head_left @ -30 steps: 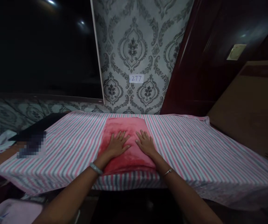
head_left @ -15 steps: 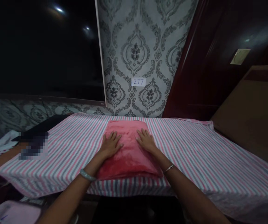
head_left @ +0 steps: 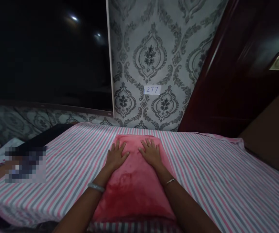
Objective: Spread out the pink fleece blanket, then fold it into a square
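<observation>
A folded pink plush cloth (head_left: 134,187) lies on a table covered by a pink, grey and white striped sheet (head_left: 207,174). My left hand (head_left: 116,156) rests flat on the cloth's far left part, fingers spread. My right hand (head_left: 151,152) lies flat on its far right part, fingers stretched toward the far edge. Both hands hold nothing. A pale bangle sits on my left wrist and a thin bracelet on my right.
A patterned grey wall carries a small label reading 277 (head_left: 152,89). A large dark screen (head_left: 44,55) hangs at the left, a dark red door (head_left: 238,74) stands at the right. A blurred patch (head_left: 25,163) and white cloth lie at the left.
Both hands have slid forward along the pink cloth toward its far edge. The camera has come closer and lower over the table.
</observation>
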`<state>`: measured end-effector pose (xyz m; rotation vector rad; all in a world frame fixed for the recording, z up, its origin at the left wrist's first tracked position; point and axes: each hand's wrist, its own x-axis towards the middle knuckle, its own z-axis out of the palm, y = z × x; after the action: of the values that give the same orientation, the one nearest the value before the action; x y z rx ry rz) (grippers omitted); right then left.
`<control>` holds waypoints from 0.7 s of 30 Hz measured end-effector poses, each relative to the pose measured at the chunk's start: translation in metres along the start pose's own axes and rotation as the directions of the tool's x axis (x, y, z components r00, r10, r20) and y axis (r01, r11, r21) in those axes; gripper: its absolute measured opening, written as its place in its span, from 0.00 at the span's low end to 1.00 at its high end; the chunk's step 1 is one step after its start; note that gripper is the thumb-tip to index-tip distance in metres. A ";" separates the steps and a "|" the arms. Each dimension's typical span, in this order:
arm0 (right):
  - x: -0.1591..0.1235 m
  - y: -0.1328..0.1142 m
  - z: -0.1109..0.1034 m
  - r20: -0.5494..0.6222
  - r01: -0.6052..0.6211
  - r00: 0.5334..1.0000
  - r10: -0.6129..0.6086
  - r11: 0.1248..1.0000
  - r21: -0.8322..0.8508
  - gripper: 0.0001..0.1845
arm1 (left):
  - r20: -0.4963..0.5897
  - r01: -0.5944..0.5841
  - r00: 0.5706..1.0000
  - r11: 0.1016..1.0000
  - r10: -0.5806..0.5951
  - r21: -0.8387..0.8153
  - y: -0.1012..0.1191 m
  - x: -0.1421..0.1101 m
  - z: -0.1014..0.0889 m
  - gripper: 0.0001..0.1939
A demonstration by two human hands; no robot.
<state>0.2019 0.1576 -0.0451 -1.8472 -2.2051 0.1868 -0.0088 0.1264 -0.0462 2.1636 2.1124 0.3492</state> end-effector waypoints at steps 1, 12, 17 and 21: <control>0.000 0.001 0.001 -0.001 0.001 1.000 -0.001 1.000 0.002 0.32 | -0.009 -0.009 1.000 1.000 0.009 0.006 -0.002 0.000 0.002 0.36; -0.002 -0.001 -0.013 0.035 0.006 0.999 -0.010 0.996 0.091 0.31 | 0.001 -0.046 0.999 0.978 0.047 -0.203 -0.015 0.004 -0.008 0.34; -0.032 0.041 -0.032 -0.016 -0.036 0.999 0.045 0.927 0.372 0.33 | 0.029 0.041 0.999 0.756 -0.029 -0.653 -0.047 -0.061 -0.017 0.35; -0.106 0.089 -0.018 -0.003 -0.172 0.941 0.338 0.486 0.857 0.39 | -0.141 0.030 0.961 0.596 -0.238 -0.802 -0.054 -0.149 -0.007 0.30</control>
<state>0.3082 0.0691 -0.0638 -1.4692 -1.2574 0.9481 -0.0651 -0.0211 -0.0657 1.4475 1.6654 1.3059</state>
